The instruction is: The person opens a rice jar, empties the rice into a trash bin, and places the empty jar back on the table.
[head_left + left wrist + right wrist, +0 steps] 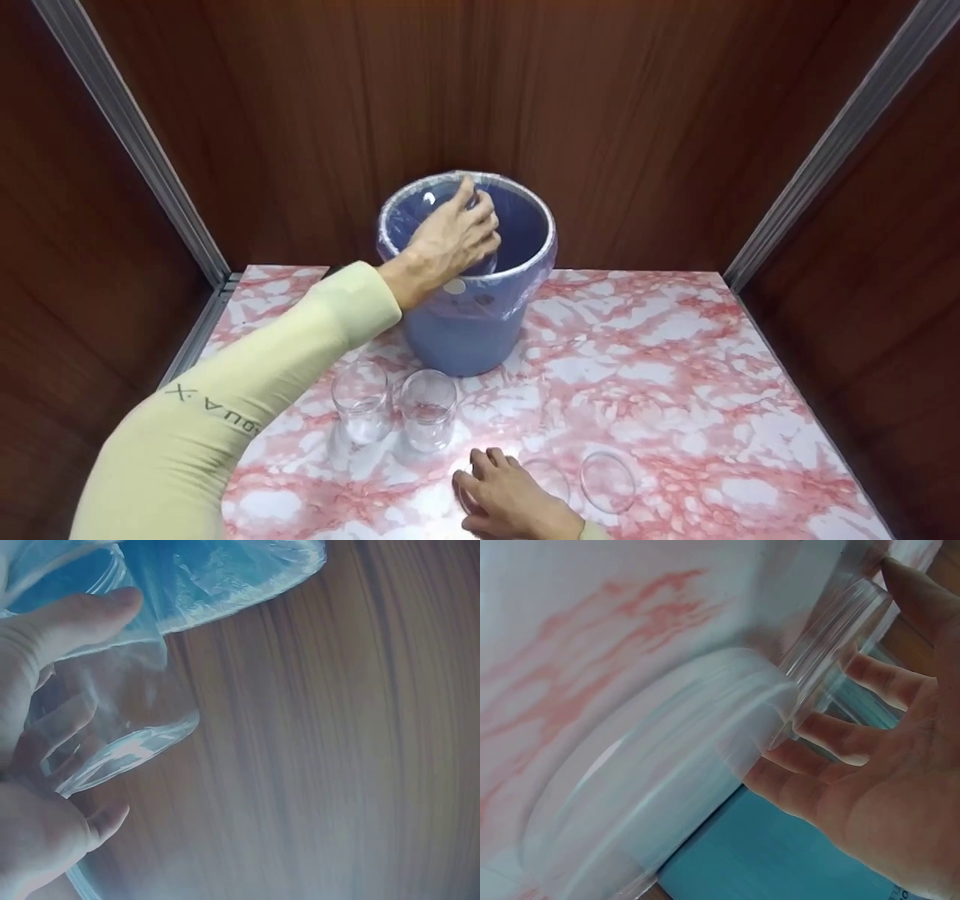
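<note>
My left hand (454, 232) reaches into the mouth of the blue bin (463, 341) and grips a clear jar (120, 701). In the left wrist view, the thumb lies along its side and the jar's mouth points toward the bin. Low in the head view, my right hand (514, 495) rests by the tabletop, its thumb and fingers around the rim of a clear round lid (829, 645). Beside it lie a second clear lid (553, 469) and a third lid (607, 484). Two clear jars, a left one (361, 409) and a right one (429, 412), stand upright in front of the bin.
A clear plastic bag lines the bin and folds over its rim (551, 225). The table (660, 405) has a red and white marbled top. Dark wood panels (480, 90) enclose the back and both sides, with metal posts (825, 142) at the corners.
</note>
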{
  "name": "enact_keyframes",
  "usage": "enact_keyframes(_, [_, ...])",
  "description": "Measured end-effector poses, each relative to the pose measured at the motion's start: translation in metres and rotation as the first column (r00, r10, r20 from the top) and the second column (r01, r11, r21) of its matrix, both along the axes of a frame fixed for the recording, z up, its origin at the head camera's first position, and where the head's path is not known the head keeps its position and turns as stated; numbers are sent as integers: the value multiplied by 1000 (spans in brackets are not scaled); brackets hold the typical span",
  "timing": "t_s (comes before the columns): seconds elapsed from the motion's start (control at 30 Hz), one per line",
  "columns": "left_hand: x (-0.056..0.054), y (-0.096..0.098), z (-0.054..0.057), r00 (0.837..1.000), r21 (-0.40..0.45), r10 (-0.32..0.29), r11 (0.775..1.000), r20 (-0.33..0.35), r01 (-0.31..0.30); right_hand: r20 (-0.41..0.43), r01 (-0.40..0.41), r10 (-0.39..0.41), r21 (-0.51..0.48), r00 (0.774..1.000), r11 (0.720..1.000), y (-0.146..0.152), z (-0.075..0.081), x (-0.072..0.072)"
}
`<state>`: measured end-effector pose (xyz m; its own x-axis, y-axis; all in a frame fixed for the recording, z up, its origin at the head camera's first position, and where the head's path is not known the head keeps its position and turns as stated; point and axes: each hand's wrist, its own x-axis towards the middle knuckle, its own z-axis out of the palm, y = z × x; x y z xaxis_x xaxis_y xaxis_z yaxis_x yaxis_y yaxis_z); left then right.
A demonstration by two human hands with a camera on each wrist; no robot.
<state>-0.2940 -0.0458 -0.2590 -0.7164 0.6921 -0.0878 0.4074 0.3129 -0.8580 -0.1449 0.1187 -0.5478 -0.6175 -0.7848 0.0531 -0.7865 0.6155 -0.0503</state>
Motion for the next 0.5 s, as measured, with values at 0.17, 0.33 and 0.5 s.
enact_keyframes(0.17, [0, -2, 5, 1000, 37, -11, 999, 2, 11, -66, -26, 25, -21, 998, 999, 1, -1, 0])
enact_keyframes(0.33, [0, -5, 9, 1000, 77, -3, 997, 16, 2, -80, -26, 24, -27, 996, 999, 2, -2, 1])
enact_keyframes(0.5, [-1, -9, 12, 1000, 129, -7, 992, 14, 5, -80, -26, 23, -39, 997, 999, 1, -2, 0])
